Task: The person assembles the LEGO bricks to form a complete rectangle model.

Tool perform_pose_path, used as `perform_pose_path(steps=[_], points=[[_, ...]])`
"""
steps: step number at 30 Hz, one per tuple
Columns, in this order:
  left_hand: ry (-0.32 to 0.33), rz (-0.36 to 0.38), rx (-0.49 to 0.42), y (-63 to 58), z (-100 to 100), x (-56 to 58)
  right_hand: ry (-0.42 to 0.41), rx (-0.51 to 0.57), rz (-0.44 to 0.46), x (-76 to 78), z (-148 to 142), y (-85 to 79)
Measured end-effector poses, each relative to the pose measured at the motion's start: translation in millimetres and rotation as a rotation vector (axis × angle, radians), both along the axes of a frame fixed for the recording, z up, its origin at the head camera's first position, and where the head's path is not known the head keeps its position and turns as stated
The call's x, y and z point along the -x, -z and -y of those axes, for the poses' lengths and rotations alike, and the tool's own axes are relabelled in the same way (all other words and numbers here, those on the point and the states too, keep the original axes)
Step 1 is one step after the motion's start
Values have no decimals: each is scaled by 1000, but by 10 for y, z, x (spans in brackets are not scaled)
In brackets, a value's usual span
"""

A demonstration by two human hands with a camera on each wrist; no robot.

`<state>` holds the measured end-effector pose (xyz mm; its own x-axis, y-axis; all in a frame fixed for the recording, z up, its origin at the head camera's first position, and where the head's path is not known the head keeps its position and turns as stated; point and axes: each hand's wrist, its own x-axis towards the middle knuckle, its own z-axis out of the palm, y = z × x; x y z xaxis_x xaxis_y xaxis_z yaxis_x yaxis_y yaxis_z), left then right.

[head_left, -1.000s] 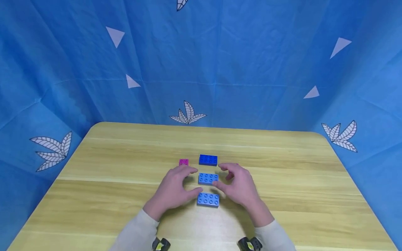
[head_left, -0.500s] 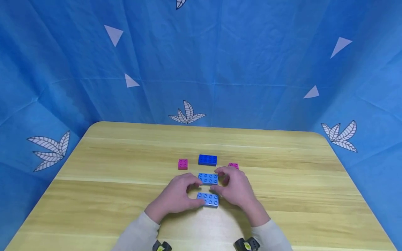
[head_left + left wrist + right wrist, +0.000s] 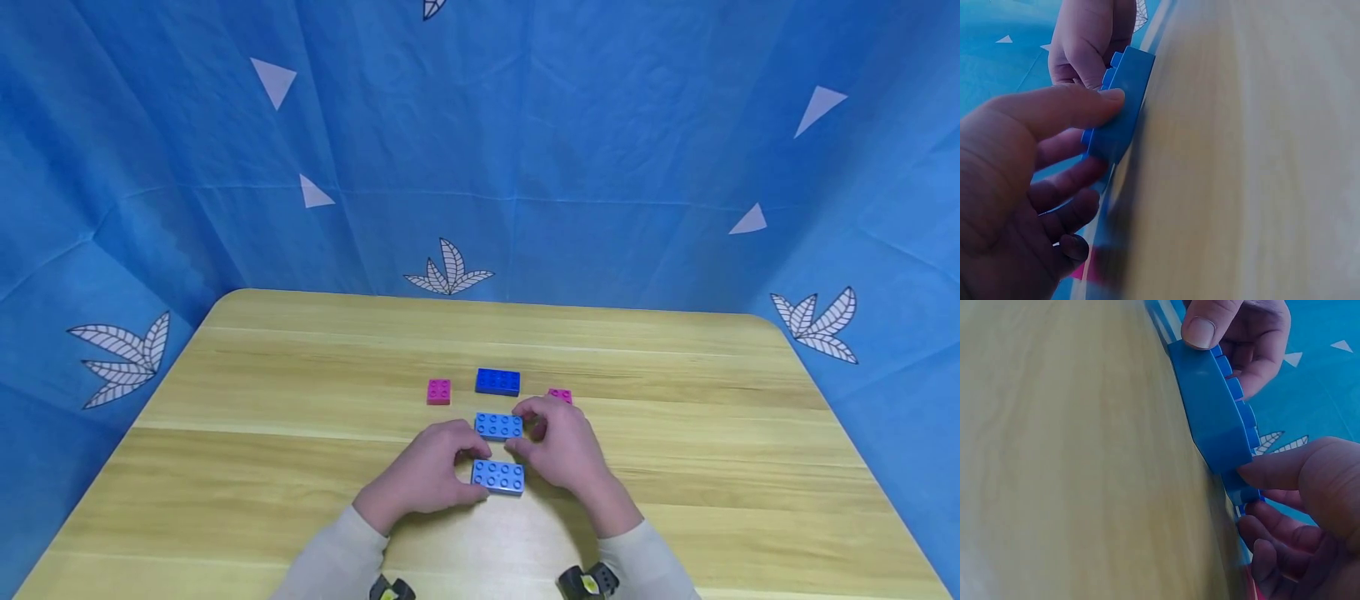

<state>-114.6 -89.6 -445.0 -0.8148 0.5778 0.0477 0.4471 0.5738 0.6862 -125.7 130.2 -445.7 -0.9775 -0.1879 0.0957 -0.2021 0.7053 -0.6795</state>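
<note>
Two light blue eight-stud toy bricks lie one behind the other before me. My left hand point(image 3: 435, 471) pinches the left end of the nearer light blue brick point(image 3: 498, 477), thumb on its near side and index finger at its far side. The thumb point(image 3: 1107, 103) shows flat against that brick's side in the left wrist view. My right hand point(image 3: 562, 442) pinches the right end of the farther light blue brick point(image 3: 498, 426). In the right wrist view, its thumb point(image 3: 1260, 472) meets this brick's near side, mostly hidden behind the nearer brick point(image 3: 1210, 406).
Behind the light blue bricks sits a dark blue brick point(image 3: 497, 382). A small magenta brick point(image 3: 438, 392) lies to its left. Another magenta brick point(image 3: 560, 395) is partly covered by my right hand. The wooden table point(image 3: 225, 400) backs onto a blue patterned cloth point(image 3: 600, 167).
My left hand has come down toward me from beside the farther light blue brick and closed on the nearer one. My right hand has closed on the farther light blue brick's right end.
</note>
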Motion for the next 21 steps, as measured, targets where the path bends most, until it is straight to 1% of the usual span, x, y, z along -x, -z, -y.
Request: perform_pose_path(steps=[9, 21], points=[[-10, 21, 32, -10, 5, 5, 6, -9, 25, 14, -8, -15], [-26, 13, 16, -5, 71, 15, 9, -40, 66, 15, -47, -31]])
